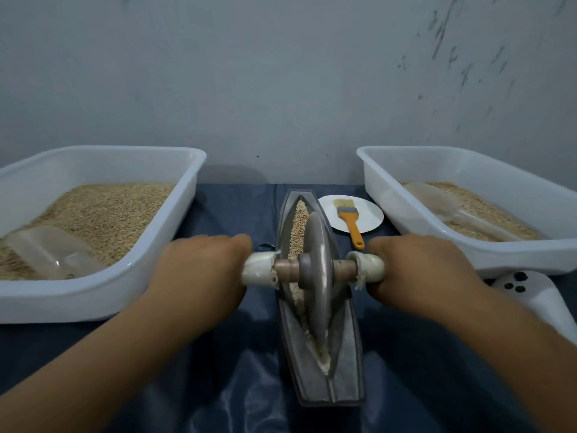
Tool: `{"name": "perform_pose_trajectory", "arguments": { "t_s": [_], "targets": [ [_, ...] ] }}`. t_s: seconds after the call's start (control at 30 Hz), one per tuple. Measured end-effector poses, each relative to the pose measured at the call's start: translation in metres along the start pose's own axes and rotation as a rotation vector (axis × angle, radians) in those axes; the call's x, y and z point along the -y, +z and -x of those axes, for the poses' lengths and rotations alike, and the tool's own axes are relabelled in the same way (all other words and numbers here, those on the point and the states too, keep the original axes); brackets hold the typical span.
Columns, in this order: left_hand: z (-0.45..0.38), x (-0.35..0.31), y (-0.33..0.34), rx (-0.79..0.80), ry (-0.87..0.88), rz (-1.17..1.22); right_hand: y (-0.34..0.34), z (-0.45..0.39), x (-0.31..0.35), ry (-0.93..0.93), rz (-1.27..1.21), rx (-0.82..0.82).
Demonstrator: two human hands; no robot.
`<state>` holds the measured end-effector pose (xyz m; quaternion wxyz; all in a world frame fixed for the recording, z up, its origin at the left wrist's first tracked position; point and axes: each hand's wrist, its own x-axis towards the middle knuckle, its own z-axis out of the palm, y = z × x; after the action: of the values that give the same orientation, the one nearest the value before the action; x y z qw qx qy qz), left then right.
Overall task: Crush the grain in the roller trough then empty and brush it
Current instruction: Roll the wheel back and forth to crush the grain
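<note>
A grey boat-shaped roller trough (348,364) lies lengthwise on the dark blue cloth in front of me. Grain (299,225) fills its far groove, and pale crushed meal shows near its close end. A grey roller wheel (315,276) stands in the groove about midway, on a wooden axle with white-wrapped handles. My left hand (199,273) grips the left handle and my right hand (418,270) grips the right handle. An orange-handled brush (351,221) lies on a white plate (371,215) just right of the trough's far end.
A white tub (93,295) of grain with a clear scoop (50,254) stands at the left. Another white tub (512,254) with grain and a clear scoop (437,201) stands at the right. A white controller (530,295) lies by my right forearm. A grey wall is behind.
</note>
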<state>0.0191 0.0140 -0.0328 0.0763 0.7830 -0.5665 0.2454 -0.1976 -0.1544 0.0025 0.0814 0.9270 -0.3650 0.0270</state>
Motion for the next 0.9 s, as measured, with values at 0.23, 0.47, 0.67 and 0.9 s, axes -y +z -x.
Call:
{"name": "perform_pose_trajectory", "arguments": {
  "t_s": [0.23,0.47,0.67,0.9],
  "targets": [
    [-0.087,0.019,0.042,0.136,-0.202,0.091,0.016,-0.109,-0.003,0.040,0.056,-0.133],
    [-0.098,0.021,0.049,0.083,-0.196,0.056,0.018,-0.125,-0.005,0.020,0.059,-0.173],
    [-0.035,0.004,0.013,0.141,-0.115,0.056,0.010,-0.044,-0.004,-0.014,0.004,-0.016],
    [0.012,0.003,-0.021,0.053,-0.009,-0.013,-0.016,0.010,-0.014,-0.078,-0.044,0.088]
  ]
}}
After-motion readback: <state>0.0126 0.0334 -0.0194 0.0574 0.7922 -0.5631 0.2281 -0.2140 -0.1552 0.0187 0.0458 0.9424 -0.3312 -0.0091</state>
